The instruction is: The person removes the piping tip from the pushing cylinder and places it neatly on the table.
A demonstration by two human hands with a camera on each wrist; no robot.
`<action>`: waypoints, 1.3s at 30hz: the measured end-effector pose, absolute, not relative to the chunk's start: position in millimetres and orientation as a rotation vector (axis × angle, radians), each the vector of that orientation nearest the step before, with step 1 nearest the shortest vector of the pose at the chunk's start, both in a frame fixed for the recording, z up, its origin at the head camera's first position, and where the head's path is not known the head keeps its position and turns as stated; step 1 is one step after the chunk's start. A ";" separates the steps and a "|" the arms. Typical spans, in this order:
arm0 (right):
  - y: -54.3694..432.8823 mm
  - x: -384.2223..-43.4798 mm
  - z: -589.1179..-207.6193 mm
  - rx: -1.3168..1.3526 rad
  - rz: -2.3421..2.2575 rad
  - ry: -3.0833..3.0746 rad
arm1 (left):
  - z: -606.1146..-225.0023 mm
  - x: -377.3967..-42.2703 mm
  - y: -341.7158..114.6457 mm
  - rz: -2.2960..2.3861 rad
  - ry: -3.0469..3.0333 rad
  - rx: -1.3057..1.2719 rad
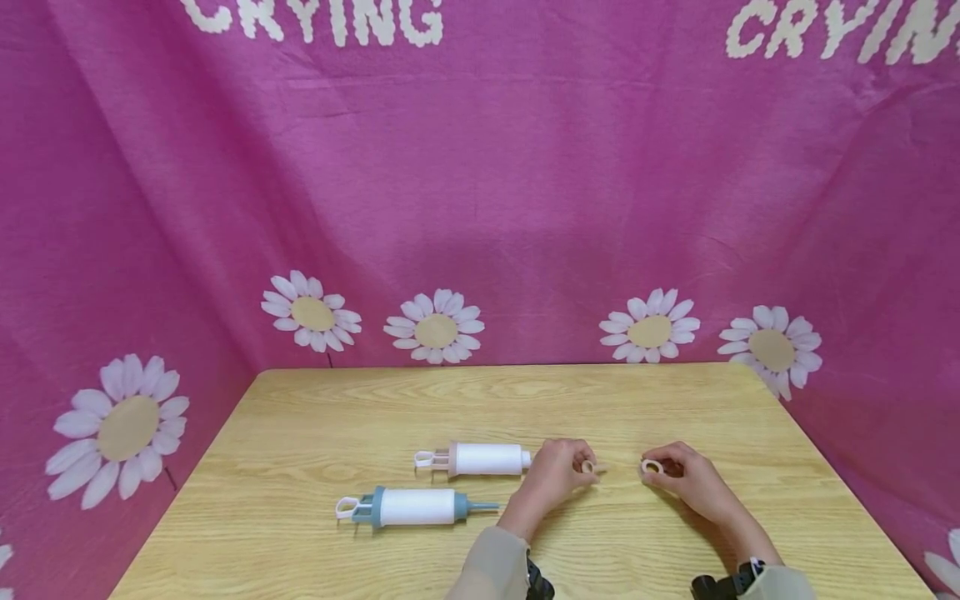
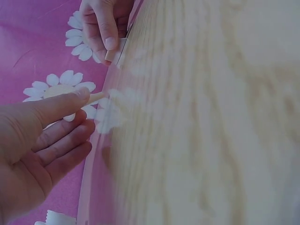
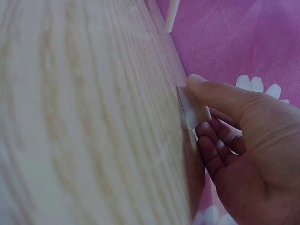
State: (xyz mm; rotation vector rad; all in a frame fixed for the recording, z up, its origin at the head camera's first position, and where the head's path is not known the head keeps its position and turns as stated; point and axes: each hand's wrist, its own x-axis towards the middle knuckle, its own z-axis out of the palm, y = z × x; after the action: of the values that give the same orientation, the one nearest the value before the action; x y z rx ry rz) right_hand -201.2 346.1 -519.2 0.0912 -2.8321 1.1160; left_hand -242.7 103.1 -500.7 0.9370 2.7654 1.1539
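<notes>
My left hand [image 1: 553, 477] pinches a small beige nozzle [image 1: 589, 467] between thumb and fingers, its thin tip pointing right. In the left wrist view the nozzle [image 2: 96, 97] shows past the thumb, mostly covered by it. A pale beige ring [image 1: 643, 472] is pinched upright in my right hand [image 1: 697, 485], close over the table. The right wrist view shows this ring [image 3: 200, 111] edge-on under the thumb. Just left of my left hand lies a beige-ended syringe with a white barrel [image 1: 487, 459], its right end partly hidden by that hand.
A second syringe [image 1: 417, 507], with blue ends, a white barrel and a long blue nozzle [image 1: 483, 506], lies nearer on the wooden table [image 1: 360, 400]. Both have white loop handles at the left. Pink cloth [image 1: 525, 208] with daisies stands behind and beside the table.
</notes>
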 end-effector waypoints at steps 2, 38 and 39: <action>345.7 -201.0 -519.0 0.098 1.113 -2.826 | -501.4 -243.2 103.0 1.143 2.771 0.923; 346.8 -202.1 -518.9 0.079 1.131 -2.861 | -502.1 -244.1 105.2 0.716 3.027 0.979; 346.6 -201.7 -518.7 0.078 1.133 -2.860 | -502.5 -244.3 105.2 0.721 3.020 0.982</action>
State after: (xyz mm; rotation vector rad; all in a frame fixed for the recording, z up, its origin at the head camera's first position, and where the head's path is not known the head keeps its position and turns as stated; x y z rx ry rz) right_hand -201.7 346.6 -518.7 0.0777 -2.8597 1.1328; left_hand -244.3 105.2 -502.5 0.9816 3.0198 0.7209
